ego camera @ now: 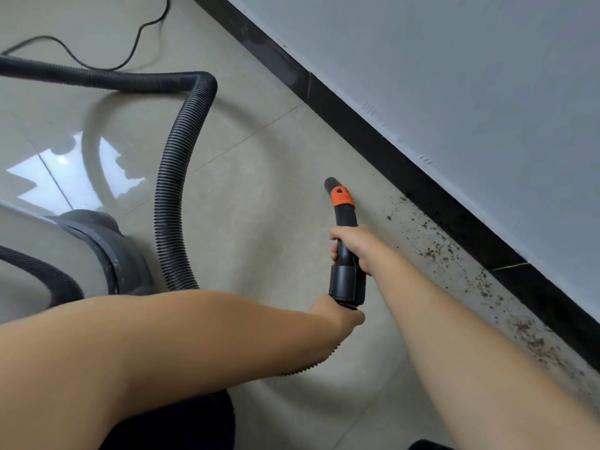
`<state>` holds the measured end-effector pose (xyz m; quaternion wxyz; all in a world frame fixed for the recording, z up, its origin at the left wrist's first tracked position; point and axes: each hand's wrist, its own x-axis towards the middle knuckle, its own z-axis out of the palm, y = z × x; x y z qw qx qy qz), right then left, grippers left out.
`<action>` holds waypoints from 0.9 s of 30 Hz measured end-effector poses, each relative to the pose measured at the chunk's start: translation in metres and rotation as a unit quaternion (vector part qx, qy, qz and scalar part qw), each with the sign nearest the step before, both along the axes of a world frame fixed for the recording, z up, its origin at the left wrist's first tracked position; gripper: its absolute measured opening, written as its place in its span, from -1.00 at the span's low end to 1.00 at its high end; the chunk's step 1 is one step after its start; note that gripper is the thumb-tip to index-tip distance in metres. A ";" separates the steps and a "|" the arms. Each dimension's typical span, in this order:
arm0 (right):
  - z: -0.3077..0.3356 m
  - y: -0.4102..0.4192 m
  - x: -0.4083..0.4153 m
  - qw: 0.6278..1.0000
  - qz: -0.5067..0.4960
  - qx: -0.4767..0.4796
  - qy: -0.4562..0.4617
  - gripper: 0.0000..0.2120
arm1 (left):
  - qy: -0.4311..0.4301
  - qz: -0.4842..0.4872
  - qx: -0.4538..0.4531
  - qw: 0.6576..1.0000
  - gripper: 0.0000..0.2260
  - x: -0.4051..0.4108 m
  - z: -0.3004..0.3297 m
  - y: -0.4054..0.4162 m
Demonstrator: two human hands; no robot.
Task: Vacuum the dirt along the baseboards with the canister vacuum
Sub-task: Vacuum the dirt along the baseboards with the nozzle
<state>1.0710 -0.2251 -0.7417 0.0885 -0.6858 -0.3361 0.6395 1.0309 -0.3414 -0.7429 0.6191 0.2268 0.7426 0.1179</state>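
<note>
Now mid-sweep: right hand [349,246] grips the nozzle [341,203], left hand [336,315] grips the hose [175,177] end. Tip sits beside dirt [431,248]; next move likely swings toward the baseboard [389,151].

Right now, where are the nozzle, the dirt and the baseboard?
nozzle [341,203]: head view, on its orange collar.
dirt [431,251]: head view, on a cluster of specks beside the wall.
baseboard [373,141]: head view, on its black face.
</note>
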 end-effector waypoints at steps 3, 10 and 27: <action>-0.010 -0.024 0.003 0.999 -0.043 0.014 0.000 -0.92 | -0.044 -0.017 -0.013 0.999 -0.86 -0.007 -0.004 -0.016; -0.020 -0.080 0.027 0.992 -0.116 0.027 -0.030 -0.88 | -0.060 -0.111 -0.055 0.990 -0.84 -0.003 0.000 -0.055; -0.006 -0.145 0.099 0.969 -0.242 0.001 -0.056 -0.94 | -0.136 -0.239 -0.084 0.958 -0.80 0.039 0.004 -0.095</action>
